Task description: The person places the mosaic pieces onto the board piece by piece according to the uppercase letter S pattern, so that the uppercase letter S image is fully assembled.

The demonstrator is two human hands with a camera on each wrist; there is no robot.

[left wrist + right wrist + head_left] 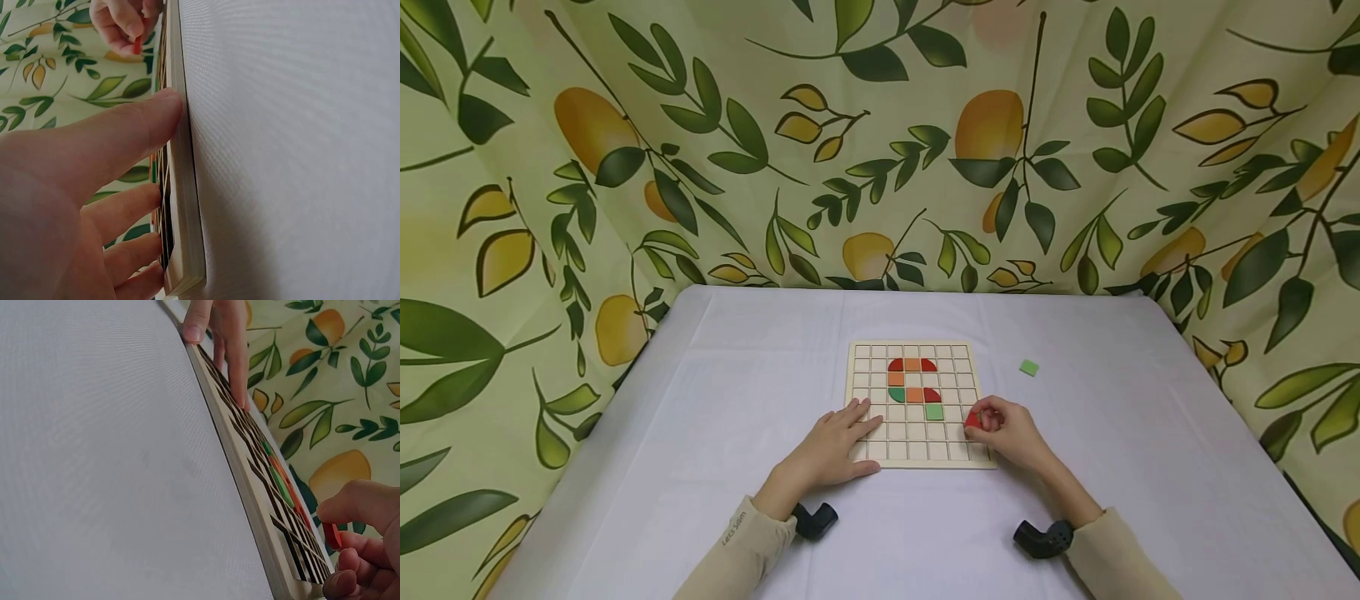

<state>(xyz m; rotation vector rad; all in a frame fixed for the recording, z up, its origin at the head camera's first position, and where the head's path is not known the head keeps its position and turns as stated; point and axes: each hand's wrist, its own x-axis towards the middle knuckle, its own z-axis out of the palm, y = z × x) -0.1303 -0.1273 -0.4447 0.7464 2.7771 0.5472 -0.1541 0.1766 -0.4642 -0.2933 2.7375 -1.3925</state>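
A wooden grid board (917,464) lies on the cloth, holding several small tiles in a curved pattern: red rounded ones, orange squares (912,365), a dark green rounded one (897,394) and a light green square (934,412). My left hand (835,443) rests on the board's near left corner, fingers spread over the grid; in the left wrist view, its thumb (140,122) lies along the near edge. My right hand (1017,435) pinches a red tile (332,536) between thumb and fingers, over the board's right side.
A loose light green tile (1029,367) lies on the white tablecloth (760,350) right of the board. Each wrist bears a black curved device (1043,540). A leaf-and-fruit patterned curtain (880,150) hangs behind and beside the table.
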